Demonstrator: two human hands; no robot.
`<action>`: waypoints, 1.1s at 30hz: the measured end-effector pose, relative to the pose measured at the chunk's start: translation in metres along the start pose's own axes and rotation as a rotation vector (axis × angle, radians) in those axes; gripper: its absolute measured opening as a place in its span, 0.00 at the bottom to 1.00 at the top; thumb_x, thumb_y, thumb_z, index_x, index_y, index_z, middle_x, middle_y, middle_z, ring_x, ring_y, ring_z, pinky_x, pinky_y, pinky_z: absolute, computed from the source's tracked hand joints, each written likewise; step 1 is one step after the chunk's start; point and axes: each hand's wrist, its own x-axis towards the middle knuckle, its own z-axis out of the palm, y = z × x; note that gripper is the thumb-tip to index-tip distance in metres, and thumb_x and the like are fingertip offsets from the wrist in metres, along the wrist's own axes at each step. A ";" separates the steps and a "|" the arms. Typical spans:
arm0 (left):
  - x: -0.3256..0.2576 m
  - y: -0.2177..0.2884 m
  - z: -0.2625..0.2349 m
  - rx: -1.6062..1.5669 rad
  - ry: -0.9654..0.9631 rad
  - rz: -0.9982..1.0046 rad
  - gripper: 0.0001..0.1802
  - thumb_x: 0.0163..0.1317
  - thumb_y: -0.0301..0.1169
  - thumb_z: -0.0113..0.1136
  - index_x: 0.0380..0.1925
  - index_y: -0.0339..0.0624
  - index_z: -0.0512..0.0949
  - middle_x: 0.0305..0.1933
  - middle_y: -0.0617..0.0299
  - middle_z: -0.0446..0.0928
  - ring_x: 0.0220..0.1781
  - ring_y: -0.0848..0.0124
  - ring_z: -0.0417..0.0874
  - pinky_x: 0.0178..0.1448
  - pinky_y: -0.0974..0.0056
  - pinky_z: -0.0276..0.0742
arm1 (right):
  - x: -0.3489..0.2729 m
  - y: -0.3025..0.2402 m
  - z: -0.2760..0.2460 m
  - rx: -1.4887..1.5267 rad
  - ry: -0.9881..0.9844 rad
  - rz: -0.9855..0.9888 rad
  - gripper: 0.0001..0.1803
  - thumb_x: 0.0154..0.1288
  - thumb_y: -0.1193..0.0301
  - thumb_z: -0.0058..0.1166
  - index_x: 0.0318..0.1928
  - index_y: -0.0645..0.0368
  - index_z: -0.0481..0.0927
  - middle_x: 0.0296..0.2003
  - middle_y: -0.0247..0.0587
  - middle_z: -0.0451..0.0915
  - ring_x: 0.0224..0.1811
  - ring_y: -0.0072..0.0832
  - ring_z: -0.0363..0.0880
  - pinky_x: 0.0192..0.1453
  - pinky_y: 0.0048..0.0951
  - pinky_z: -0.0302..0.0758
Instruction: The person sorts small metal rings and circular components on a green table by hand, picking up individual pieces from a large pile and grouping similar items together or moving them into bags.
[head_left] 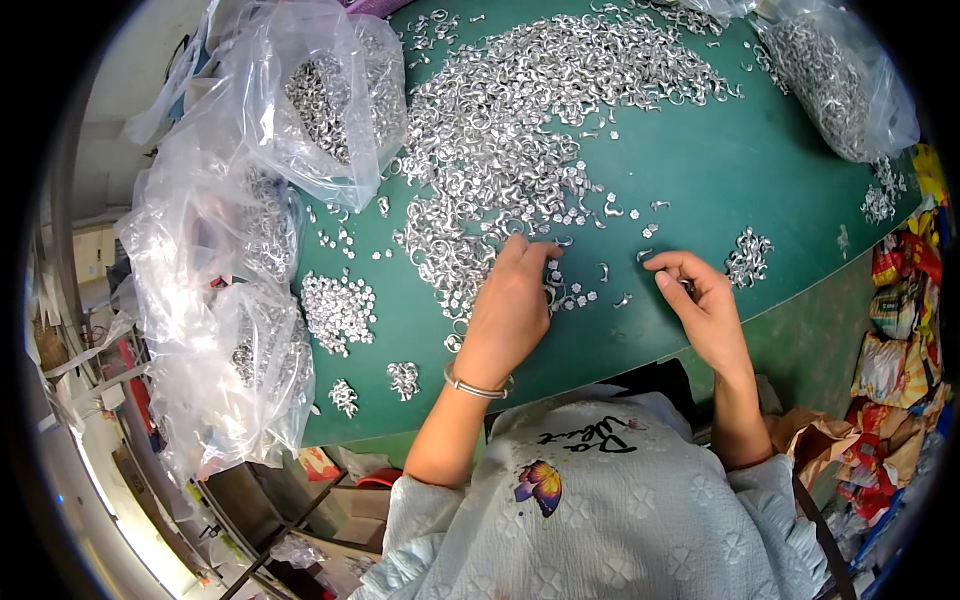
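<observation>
A wide heap of small curved silver metal pieces (490, 140) covers the middle and back of the green table (720, 180). My left hand (508, 310), with a bangle at its wrist, rests at the heap's near edge. Its fingers curl down among the pieces, and whatever they hold is hidden. To the right, my right hand (708, 310) is half closed, palm partly turned up, around small silver metal pieces (687, 287). A single curved piece (643, 255) is at its index fingertip. Several loose flower-shaped pieces (575, 297) lie between my hands.
Clear plastic bags of metal pieces (365, 100) stand along the left side; another bag (825, 85) sits at the far right. Small sorted piles lie at the left (338, 312), near left (403, 380) and right (748, 257). Colourful packets (890, 370) are beyond the table's right edge.
</observation>
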 end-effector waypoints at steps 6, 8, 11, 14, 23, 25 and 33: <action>0.020 0.000 0.022 0.154 0.139 0.037 0.10 0.53 0.22 0.61 0.34 0.35 0.72 0.33 0.49 0.68 0.35 0.53 0.72 0.37 0.56 0.69 | 0.000 -0.007 0.003 0.003 0.021 -0.011 0.07 0.65 0.77 0.50 0.42 0.62 0.79 0.24 0.24 0.69 0.28 0.11 0.62 0.32 0.16 0.60; 0.021 -0.005 0.021 0.014 0.215 0.085 0.09 0.53 0.22 0.62 0.33 0.35 0.72 0.32 0.51 0.67 0.33 0.57 0.72 0.35 0.60 0.69 | -0.002 -0.008 0.001 0.030 0.031 0.014 0.07 0.65 0.77 0.50 0.42 0.62 0.79 0.25 0.23 0.69 0.28 0.11 0.62 0.32 0.15 0.60; 0.020 0.010 0.004 -1.024 -0.042 -0.303 0.04 0.59 0.25 0.54 0.31 0.37 0.71 0.31 0.59 0.67 0.31 0.70 0.69 0.29 0.68 0.66 | -0.004 -0.002 -0.005 0.124 0.056 0.079 0.07 0.66 0.76 0.50 0.42 0.62 0.79 0.25 0.22 0.69 0.28 0.10 0.61 0.32 0.14 0.59; 0.016 -0.002 0.005 -1.679 -0.176 -0.472 0.03 0.58 0.27 0.50 0.29 0.39 0.69 0.32 0.60 0.70 0.27 0.72 0.67 0.27 0.70 0.65 | -0.005 -0.002 -0.008 0.130 0.043 0.087 0.06 0.65 0.77 0.50 0.41 0.61 0.79 0.25 0.21 0.68 0.28 0.10 0.60 0.31 0.14 0.58; 0.012 0.012 0.040 0.164 0.037 0.065 0.16 0.54 0.35 0.65 0.33 0.37 0.71 0.25 0.54 0.75 0.20 0.61 0.74 0.25 0.61 0.69 | -0.010 -0.002 -0.003 -0.161 0.048 -0.041 0.07 0.60 0.78 0.55 0.40 0.62 0.79 0.17 0.27 0.62 0.20 0.14 0.57 0.23 0.20 0.56; 0.018 0.014 0.036 0.030 -0.079 0.007 0.14 0.56 0.33 0.63 0.33 0.37 0.70 0.24 0.57 0.74 0.19 0.68 0.73 0.24 0.65 0.68 | -0.011 -0.005 -0.004 -0.191 0.044 -0.031 0.07 0.60 0.79 0.54 0.40 0.62 0.79 0.18 0.23 0.58 0.22 0.12 0.55 0.25 0.18 0.53; 0.013 0.025 0.036 0.010 -0.014 -0.097 0.15 0.56 0.35 0.65 0.33 0.39 0.70 0.27 0.59 0.75 0.22 0.66 0.76 0.24 0.64 0.69 | -0.013 -0.007 -0.007 -0.205 0.108 -0.031 0.07 0.61 0.79 0.54 0.39 0.62 0.79 0.16 0.25 0.58 0.20 0.13 0.54 0.23 0.20 0.53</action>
